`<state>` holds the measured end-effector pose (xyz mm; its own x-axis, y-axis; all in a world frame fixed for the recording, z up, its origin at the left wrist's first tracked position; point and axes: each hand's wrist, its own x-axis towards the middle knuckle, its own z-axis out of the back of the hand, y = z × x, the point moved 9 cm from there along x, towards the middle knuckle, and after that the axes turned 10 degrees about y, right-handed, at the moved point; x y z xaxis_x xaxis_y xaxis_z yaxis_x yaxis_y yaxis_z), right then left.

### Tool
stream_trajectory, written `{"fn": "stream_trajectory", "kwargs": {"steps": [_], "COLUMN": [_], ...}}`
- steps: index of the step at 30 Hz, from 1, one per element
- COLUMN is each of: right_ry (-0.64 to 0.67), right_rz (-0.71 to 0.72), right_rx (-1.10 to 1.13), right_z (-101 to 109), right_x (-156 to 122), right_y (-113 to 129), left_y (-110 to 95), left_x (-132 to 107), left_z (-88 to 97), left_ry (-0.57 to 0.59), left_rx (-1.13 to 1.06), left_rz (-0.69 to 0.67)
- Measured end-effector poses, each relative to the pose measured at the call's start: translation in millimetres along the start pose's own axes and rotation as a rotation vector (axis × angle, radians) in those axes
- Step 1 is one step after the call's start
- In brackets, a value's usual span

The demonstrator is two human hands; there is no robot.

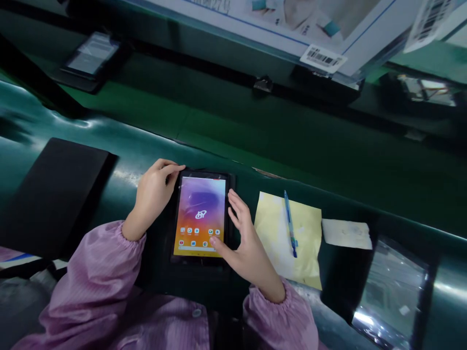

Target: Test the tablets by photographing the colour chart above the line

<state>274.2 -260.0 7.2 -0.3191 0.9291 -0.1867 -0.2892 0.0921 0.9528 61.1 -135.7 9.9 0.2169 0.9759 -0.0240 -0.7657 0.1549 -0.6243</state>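
A tablet (202, 216) with a lit home screen lies face up on the green bench, in a black surround. At its top left corner my left hand (155, 194) is closed, thumb and forefinger pinched on the edge; whether a thin film is between them I cannot make out. My right hand (246, 238) rests on the tablet's right side. Its fingers are stretched out along the edge, and the thumb lies over the lower right of the screen.
Right of the tablet are a yellow sheet (268, 248) with a blue pen (289, 218) on it, a white strip (346, 234) and a clear-covered dark device (394, 291). A black flat case (54, 194) lies left. Beyond the bench edge, another device (94, 54) sits on a lower green surface (204, 107).
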Motion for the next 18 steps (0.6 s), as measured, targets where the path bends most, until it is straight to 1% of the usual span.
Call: {"fn": "stream_trajectory", "kwargs": {"steps": [4, 6, 9, 13, 15, 18], "right_ry": [-0.006, 0.001, 0.039, 0.122, 0.136, 0.124], "right_rz": [0.043, 0.052, 0.05, 0.022, 0.005, -0.012], "right_rx": [0.04, 0.024, -0.041, -0.107, -0.124, -0.134], "right_z": [1.0, 1.4, 0.8, -0.1, 2.1, 5.9], "right_x": [0.1, 0.5, 1.0, 0.7, 0.3, 0.1], "right_y": [3.8, 3.4, 2.0, -1.6, -3.7, -5.5], "left_y": [7.3, 12.2, 17.1, 15.7, 16.9, 22.3], "left_x": [1.6, 3.6, 5.0, 1.5, -1.1, -3.7], "left_z": [-1.8, -2.9, -4.7, -7.7, -2.4, 9.0], "left_ry": [0.025, 0.038, 0.057, 0.119, 0.093, 0.016], "left_rx": [-0.055, -0.099, -0.168, -0.239, -0.231, -0.176], "left_rz": [0.025, 0.043, 0.078, 0.103, 0.12, 0.146]}}
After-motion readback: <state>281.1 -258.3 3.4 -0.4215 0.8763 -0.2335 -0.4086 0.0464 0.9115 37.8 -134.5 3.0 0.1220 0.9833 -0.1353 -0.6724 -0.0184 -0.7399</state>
